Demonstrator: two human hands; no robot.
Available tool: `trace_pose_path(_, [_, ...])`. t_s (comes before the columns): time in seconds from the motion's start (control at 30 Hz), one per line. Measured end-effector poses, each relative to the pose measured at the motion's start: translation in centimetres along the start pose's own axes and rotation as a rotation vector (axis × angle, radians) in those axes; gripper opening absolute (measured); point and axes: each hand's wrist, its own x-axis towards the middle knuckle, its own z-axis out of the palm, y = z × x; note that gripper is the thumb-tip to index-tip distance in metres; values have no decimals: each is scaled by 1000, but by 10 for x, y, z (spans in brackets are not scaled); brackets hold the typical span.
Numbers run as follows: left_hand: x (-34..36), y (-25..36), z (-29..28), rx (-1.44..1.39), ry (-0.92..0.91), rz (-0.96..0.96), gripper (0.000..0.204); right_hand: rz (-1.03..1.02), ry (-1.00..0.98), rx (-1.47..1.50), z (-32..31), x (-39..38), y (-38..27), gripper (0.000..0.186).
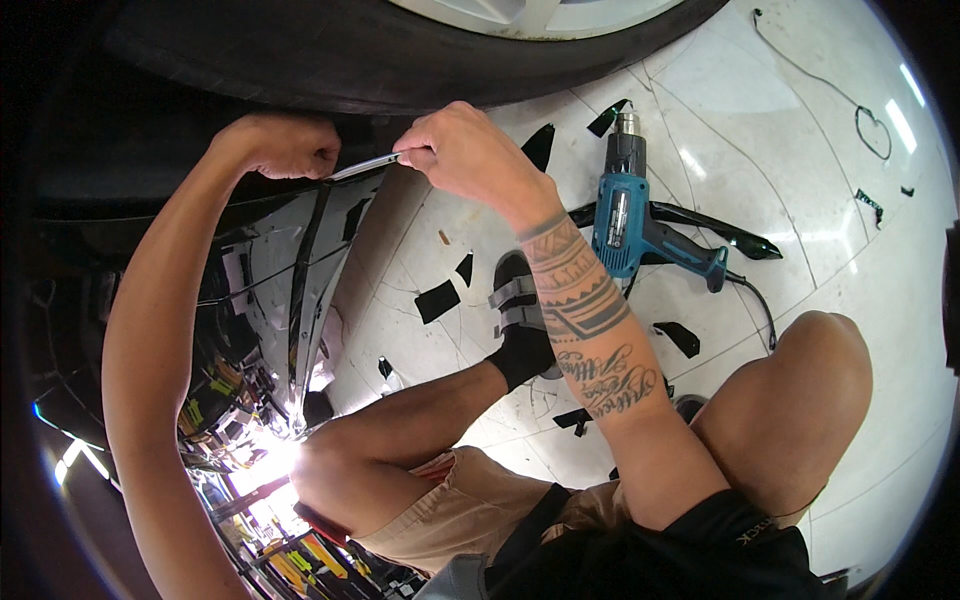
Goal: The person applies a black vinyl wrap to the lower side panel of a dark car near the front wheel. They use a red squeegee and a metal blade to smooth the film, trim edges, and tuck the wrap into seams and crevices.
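My left hand [285,145] is curled closed against the dark car body, just below the tyre [330,75]. Whatever its fingers hold, if anything, is hidden. My right hand [465,155] pinches a slim silver craft knife [365,167] by one end. The knife's far end reaches left to the edge of the glossy black car panel [275,240], close beside my left fist. Both hands are at the lower corner of the panel, where it meets the wheel area.
A teal heat gun [622,215] lies on the tiled floor [730,300] to the right, its black cord [765,310] trailing off. Scraps of black film [437,301] are scattered around my sandalled foot [518,295]. A thin looped strand [872,135] lies at the far right.
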Motion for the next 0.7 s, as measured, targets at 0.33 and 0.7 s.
trace_pose_path(0.33, [-5, 0, -1, 44, 6, 28, 18, -8, -12, 2, 2, 0, 3, 14])
trace_pose_path(0.7, [-6, 5, 0, 20, -17, -30, 20, 96, -50, 159, 8, 2, 25, 19])
